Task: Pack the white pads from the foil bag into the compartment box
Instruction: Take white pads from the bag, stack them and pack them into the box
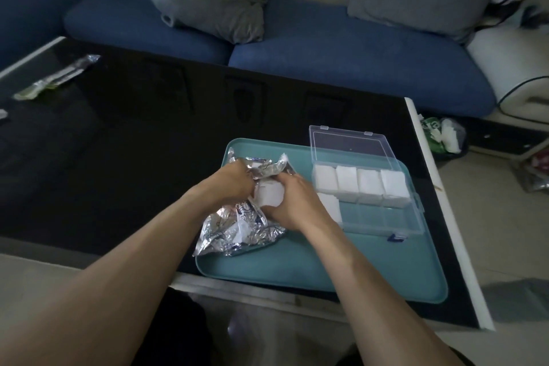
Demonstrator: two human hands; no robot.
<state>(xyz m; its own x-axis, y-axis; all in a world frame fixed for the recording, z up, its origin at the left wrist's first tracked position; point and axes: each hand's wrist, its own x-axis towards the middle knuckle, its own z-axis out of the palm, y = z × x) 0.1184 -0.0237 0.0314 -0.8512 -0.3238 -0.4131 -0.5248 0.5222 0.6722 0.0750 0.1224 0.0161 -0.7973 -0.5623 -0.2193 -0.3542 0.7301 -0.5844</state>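
Drawing the next stack of pads out of the foil bag.

The left hand (234, 180) pinches the foil bag (237, 226) open on the tray (326, 261); the right hand (292, 202) has its grip clamped on a white pad stack (269, 194). The compartment box (368, 193), long axis left-right, has its far row full; next the stack likely needs carrying to a near compartment.

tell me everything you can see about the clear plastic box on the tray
The compartment box is clear plastic with small blue latches on its near edge. It sits on the right part of the teal tray, lid swung open and away. The far row's four compartments each hold white pads; the near row has pads in its leftmost one, the rest look empty. The right hand partly overlaps its left end.
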